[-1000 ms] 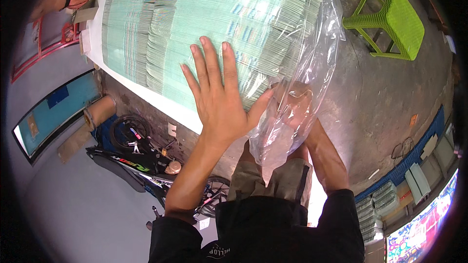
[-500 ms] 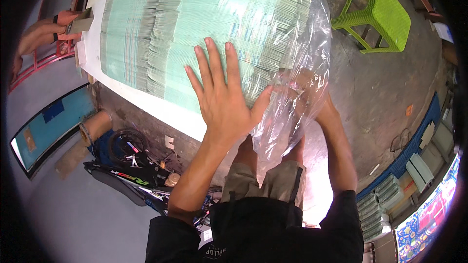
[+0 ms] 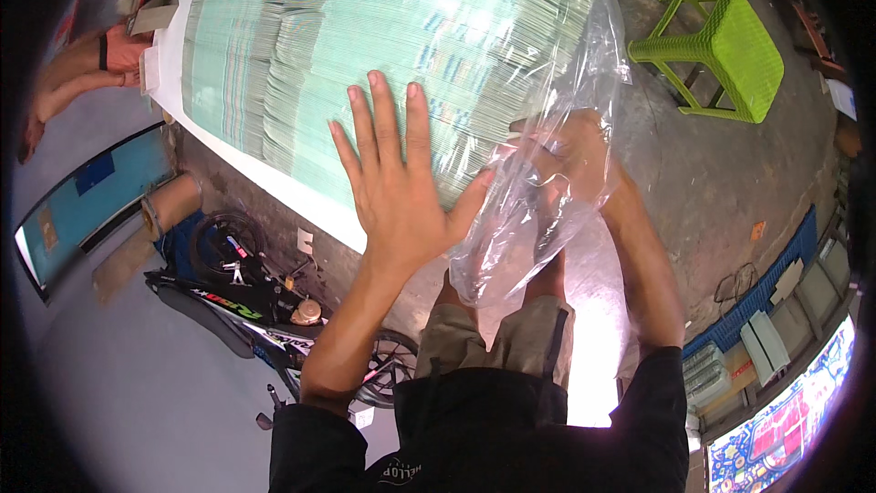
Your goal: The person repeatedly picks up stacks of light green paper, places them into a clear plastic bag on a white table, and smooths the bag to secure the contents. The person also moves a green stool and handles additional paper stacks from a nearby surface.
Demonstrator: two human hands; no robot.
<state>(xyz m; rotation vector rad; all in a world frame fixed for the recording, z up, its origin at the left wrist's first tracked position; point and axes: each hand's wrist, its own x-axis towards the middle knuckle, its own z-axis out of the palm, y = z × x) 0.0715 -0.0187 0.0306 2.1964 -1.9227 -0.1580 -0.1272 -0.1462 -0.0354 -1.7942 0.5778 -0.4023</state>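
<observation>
A large spread of pale green printed sheets (image 3: 383, 46), fanned in overlapping rows, lies on a white surface (image 3: 274, 190). My left hand (image 3: 397, 187) rests flat on the near edge of the sheets, fingers spread. My right hand (image 3: 570, 160) is inside a clear plastic bag (image 3: 547, 183), gripping it at the right edge of the stack. The bag's upper part drapes over the right end of the sheets, and its lower part hangs down toward my knees.
A green plastic stool (image 3: 721, 50) stands on the concrete floor at the upper right. Another person's forearms (image 3: 78, 68) reach in at the upper left. A motorbike (image 3: 251, 297) is parked at the lower left. Blue shelving (image 3: 766, 310) runs along the right.
The view has shifted slightly. My left hand stays flat on the sheets, and my right hand has pushed a little further up inside the bag.
</observation>
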